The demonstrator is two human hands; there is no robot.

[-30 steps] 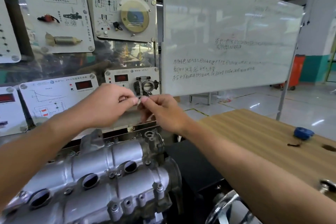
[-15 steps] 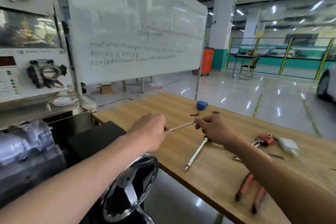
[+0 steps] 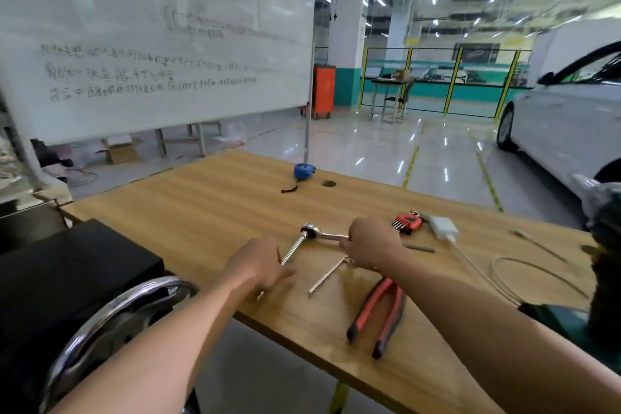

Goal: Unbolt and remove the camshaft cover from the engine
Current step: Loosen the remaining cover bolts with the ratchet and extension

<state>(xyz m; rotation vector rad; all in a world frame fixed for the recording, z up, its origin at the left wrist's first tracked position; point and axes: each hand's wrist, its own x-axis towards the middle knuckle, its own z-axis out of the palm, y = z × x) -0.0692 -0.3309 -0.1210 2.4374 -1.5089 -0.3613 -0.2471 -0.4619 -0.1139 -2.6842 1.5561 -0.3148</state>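
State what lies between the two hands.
In the head view, the ratchet with its extension bar lies between left hand and right hand; an L-shaped bar lies nearer.

- The ratchet (image 3: 322, 235) lies on the table (image 3: 201, 208).
- Pliers (image 3: 379, 316): right of the ratchet, nearer the front edge.
- Hex keys (image 3: 407, 221), then charger (image 3: 443, 227): right of the ratchet.
- Tape (image 3: 303, 171): behind the ratchet.
- Whiteboard (image 3: 151, 44): behind and left, beyond the table.

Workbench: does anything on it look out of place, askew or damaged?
Nothing damaged or spilled. Tools lie loose on the workbench: only the red-handled pliers sit close to its near edge, handles pointing towards it. The right hand grips the ratchet.
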